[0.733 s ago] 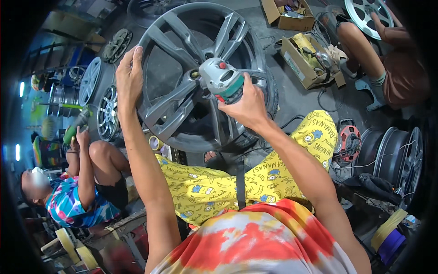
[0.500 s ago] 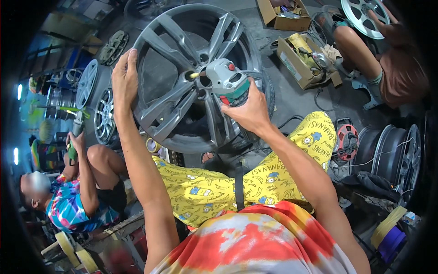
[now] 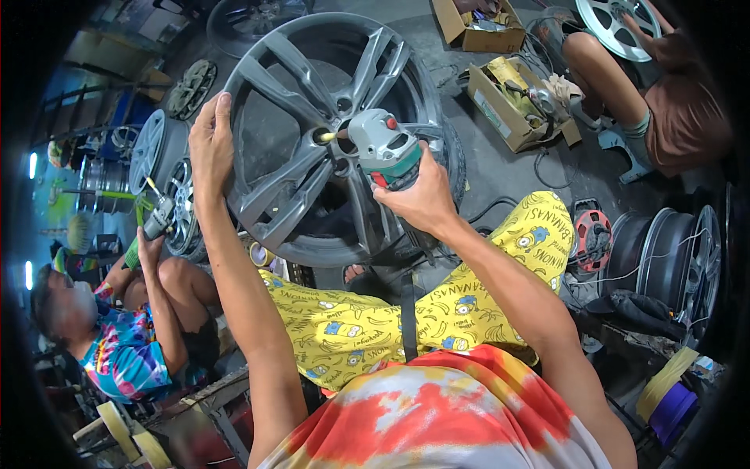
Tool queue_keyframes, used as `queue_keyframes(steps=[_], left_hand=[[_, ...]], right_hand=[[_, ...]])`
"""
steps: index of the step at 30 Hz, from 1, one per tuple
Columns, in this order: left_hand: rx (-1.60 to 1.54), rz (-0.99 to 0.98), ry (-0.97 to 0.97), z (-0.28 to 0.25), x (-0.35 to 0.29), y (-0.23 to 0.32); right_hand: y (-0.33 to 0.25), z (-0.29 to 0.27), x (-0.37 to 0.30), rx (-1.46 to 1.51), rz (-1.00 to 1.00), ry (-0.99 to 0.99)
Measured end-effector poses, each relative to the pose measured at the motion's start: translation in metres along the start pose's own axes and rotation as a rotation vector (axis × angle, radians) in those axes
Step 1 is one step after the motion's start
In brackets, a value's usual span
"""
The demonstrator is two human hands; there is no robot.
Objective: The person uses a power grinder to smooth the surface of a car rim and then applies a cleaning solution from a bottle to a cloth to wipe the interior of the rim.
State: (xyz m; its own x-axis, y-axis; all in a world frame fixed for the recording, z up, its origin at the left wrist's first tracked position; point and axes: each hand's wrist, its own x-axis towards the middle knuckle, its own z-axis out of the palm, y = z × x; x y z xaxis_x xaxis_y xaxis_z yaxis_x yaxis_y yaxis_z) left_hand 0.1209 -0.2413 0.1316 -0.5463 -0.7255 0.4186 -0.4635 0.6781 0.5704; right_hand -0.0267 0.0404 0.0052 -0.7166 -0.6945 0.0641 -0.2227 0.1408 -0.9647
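A grey alloy wheel (image 3: 291, 66) with paired spokes stands tilted in front of my knees. My left hand (image 3: 211, 152) grips its left edge, thumb along the rim. In my right hand (image 3: 422, 195) is a grey and green angle grinder (image 3: 385, 143) with a red button, held over the wheel's hub. Its spindle carries a small pale-yellow grinding bit (image 3: 326, 137), which sits at a hole left of the hub centre. Whether the bit touches the hole's wall I cannot tell. The grinder's handle is partly hidden by my palm.
On the left a co-worker (image 3: 133, 344) holds a grey and green power tool (image 3: 158, 219) beside more wheels. Another person (image 3: 687, 117) sits at upper right with a silver wheel (image 3: 625, 39). Cardboard boxes (image 3: 508, 117), a red cable reel (image 3: 594, 238) and stacked wheels (image 3: 664, 250) stand rightward.
The co-worker's tool on the left has swung, its tip now nearer the wheels. The whole view has shifted slightly. My hands keep their holds, and the bit stays at the same hole.
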Motion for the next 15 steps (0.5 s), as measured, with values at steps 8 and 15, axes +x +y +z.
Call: queue_keyframes(steps=[8,15], left_hand=[[-0.033,0.029,0.006,0.001,-0.003,0.006],[-0.04,0.023,0.025,0.003,0.001,0.001]], right_hand=[[-0.004,0.001,0.001,0.005,-0.064,0.031],[-0.009,-0.001,0.006,0.01,-0.033,0.043]])
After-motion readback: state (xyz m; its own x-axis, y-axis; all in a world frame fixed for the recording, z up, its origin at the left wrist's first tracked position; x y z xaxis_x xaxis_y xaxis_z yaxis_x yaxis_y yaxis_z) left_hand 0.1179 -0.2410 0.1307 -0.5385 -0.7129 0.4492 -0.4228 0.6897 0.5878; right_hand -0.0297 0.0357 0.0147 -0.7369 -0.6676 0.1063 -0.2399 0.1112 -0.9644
